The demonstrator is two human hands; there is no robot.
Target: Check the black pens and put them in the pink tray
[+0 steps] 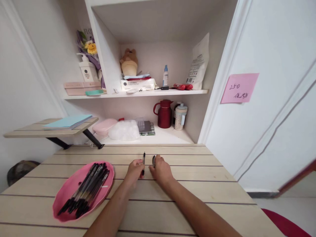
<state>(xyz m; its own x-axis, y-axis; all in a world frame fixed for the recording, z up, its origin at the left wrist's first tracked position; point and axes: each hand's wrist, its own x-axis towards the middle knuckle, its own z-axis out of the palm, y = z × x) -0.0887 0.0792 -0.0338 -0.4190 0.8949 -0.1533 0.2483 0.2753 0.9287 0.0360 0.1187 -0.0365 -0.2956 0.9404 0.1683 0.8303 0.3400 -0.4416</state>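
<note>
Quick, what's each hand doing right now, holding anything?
Left hand: closed on a black pen, held upright.
Right hand: closed on a small dark piece, probably the pen's cap.

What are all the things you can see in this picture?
table: one, pale wood, foreground
tray: one, pink, on the table's left
tray pens: a bunch, black, lying in the tray
held pen: one, black, upright
cap: one, dark, pinched beside the held pen
jug: one, red, lower shelf
lidded cup: one, white, beside the jug
plush toy: one, brown, upper shelf
note: one, pink, right wall
left hand: one, grips the held pen
right hand: one, holds the cap
</note>
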